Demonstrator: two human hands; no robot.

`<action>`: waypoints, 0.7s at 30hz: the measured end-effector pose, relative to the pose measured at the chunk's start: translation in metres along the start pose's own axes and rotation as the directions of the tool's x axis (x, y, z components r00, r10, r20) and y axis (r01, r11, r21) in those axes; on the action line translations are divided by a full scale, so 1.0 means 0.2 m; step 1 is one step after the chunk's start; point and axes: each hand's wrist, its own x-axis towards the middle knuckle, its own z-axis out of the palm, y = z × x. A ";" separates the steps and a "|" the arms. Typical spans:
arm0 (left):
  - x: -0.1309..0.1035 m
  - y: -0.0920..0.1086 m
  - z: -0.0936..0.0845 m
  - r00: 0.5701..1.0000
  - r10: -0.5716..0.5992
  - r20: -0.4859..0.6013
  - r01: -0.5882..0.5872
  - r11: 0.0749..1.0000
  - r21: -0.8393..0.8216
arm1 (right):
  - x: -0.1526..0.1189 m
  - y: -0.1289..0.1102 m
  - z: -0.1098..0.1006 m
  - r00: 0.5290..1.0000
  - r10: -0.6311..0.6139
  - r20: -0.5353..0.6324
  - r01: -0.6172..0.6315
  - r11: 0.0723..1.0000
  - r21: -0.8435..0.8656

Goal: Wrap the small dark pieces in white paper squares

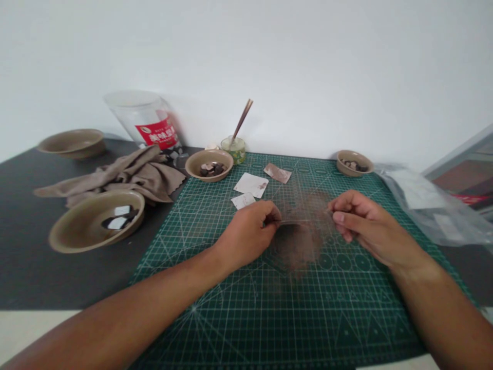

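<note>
Looks like a craft workspace from my end, can't tell if home or shop: gridded cutting mat [239, 318] on dark tabletop [31, 277], bowls [75, 226] of small pieces, rag [133, 172]

The left forearm [154, 307] slants up from the lower left corner to the left hand [250, 230] near the frame's centre, knuckles up, fingers curled inward. From the lower right, the right forearm [437, 298] reaches the right hand [372, 226], thumb and index finger pinched.

Bare forearms [154, 303] (bare hands [250, 234] too)
</note>
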 end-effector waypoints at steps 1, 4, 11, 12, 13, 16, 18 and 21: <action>0.00 0.00 0.00 1.000 -0.003 0.007 0.003 1.000 0.012 | 0.00 0.00 0.01 0.999 -0.014 -0.031 0.014 1.000 0.006; 0.01 0.00 0.01 0.999 -0.018 -0.039 0.019 1.000 0.025 | 0.01 0.01 0.02 0.996 -0.045 -0.083 0.047 0.999 0.019; -0.01 0.03 0.03 1.000 0.015 -0.020 -0.016 0.998 -0.055 | 0.00 0.01 0.04 0.994 0.031 0.101 -0.024 0.997 -0.075; 0.00 0.03 0.03 0.999 0.014 -0.039 -0.017 0.997 -0.070 | 0.00 0.01 0.04 0.991 0.034 0.130 -0.025 0.997 -0.070; 0.00 0.03 0.02 0.998 0.001 -0.055 -0.006 0.997 -0.082 | 0.00 0.01 0.05 0.988 0.032 0.153 -0.024 0.998 -0.054; 0.04 -0.01 -0.04 0.990 -0.081 -0.113 0.071 0.993 -0.094 | 0.00 0.01 0.06 0.984 0.029 0.176 -0.035 0.999 0.030; 0.09 -0.05 -0.12 0.981 -0.122 -0.148 0.107 0.989 -0.105 | 0.01 0.00 0.06 0.988 0.044 0.148 -0.056 0.995 0.079; 0.15 -0.14 -0.28 0.982 -0.189 0.009 0.189 0.978 -0.084 | 0.01 0.01 0.07 0.990 0.070 0.122 -0.083 0.991 0.109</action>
